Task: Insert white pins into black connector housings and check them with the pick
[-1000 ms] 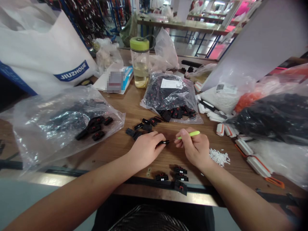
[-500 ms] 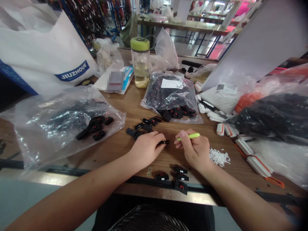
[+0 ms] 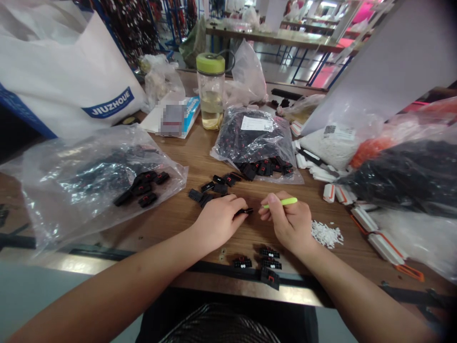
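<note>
My left hand (image 3: 221, 216) is closed, with a small black plastic connector housing (image 3: 246, 211) pinched between thumb and fingers. Just to its right, my right hand (image 3: 291, 219) grips a slim lime-green tool (image 3: 285, 202); its working end is hidden by the fingers. A gap separates the two hands. Beside my right wrist lies a pile of tiny white plugs (image 3: 326, 234). Loose black housings (image 3: 214, 186) are scattered beyond my left hand. Nearer the table edge sit several more housings (image 3: 270, 263), some showing white dots.
An open clear bag of black housings (image 3: 96, 166) lies at left, another labelled bag (image 3: 255, 143) at centre back. Behind stand a green-lidded bottle (image 3: 210, 95) and a white JIUZHOUE bag (image 3: 64, 71). White-and-orange strips (image 3: 385, 245) and bulging plastic bags (image 3: 403, 166) line the right.
Both hands keep nearly the same pose and hold the same things. The whole view has shifted very slightly.
</note>
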`<action>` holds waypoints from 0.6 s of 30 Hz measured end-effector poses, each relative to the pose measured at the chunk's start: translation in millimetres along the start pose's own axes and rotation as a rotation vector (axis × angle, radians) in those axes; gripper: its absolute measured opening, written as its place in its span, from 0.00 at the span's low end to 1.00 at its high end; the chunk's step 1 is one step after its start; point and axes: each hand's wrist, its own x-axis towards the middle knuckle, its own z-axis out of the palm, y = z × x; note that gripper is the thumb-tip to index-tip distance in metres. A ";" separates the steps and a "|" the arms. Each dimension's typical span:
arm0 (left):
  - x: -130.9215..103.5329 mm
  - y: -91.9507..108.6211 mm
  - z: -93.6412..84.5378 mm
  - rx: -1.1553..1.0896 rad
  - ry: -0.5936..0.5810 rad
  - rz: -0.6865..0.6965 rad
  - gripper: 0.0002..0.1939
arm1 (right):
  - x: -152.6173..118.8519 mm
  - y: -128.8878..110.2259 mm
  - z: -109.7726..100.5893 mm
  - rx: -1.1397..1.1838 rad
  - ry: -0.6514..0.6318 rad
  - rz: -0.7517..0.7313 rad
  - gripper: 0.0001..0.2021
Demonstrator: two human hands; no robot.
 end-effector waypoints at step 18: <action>-13.7 3.9 -17.1 0.300 0.095 0.012 0.08 | 4.4 -0.8 -11.1 0.092 0.232 -0.052 0.16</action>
